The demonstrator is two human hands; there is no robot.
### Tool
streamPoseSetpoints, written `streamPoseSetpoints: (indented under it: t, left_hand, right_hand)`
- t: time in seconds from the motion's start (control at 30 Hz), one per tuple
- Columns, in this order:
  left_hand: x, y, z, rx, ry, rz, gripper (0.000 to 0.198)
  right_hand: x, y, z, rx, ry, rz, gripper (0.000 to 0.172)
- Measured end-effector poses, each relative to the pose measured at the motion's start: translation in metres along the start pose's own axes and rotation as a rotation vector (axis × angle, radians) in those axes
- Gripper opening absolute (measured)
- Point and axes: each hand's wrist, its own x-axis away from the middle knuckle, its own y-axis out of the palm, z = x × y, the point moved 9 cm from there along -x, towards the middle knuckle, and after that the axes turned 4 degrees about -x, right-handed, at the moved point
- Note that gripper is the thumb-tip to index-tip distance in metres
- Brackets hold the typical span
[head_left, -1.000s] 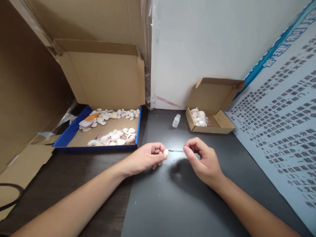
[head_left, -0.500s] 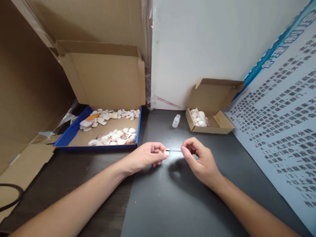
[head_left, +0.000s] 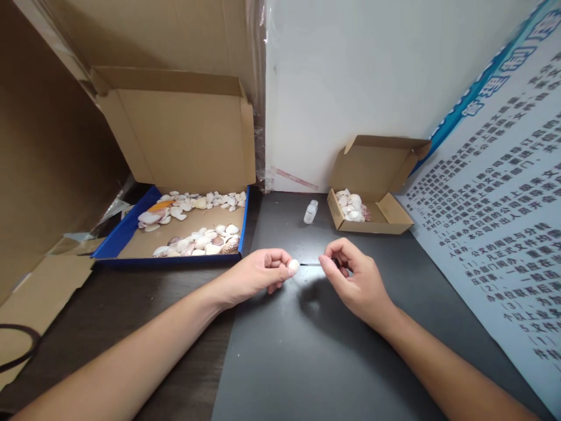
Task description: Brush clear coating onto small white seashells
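Note:
Between the thumb and fingers of my left hand (head_left: 270, 272) is a small ribbed white seashell (head_left: 294, 266). My right hand (head_left: 350, 278) pinches the dark cap of a thin brush (head_left: 312, 265), whose dark tip points left at the shell with a small gap between them. Both hands hover over the grey mat (head_left: 280, 362). Beyond them stands a small clear glass bottle (head_left: 311, 212) with a pale label and no cap on it.
On the left, an open blue-edged cardboard box (head_left: 127, 234) holds many shells in two groups. A smaller open cardboard box (head_left: 381, 227) with white shells sits at the back right. A white panel (head_left: 307, 105) and a printed board (head_left: 504, 193) border the mat.
The brush tip has come off the shell and now sits slightly to its right. The shell is turned so more of its ribbed face shows. The whole view has shifted a little.

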Motion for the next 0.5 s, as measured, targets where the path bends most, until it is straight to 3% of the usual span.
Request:
streamPoseSetpoints:
  t: [0.5]
  left_hand:
    - [-0.0007,0.0,-0.0009,0.035,0.002,-0.001,0.03]
  right_hand:
    - [0.0012,0.005,-0.0004,-0.091,-0.023,-0.048,0.016]
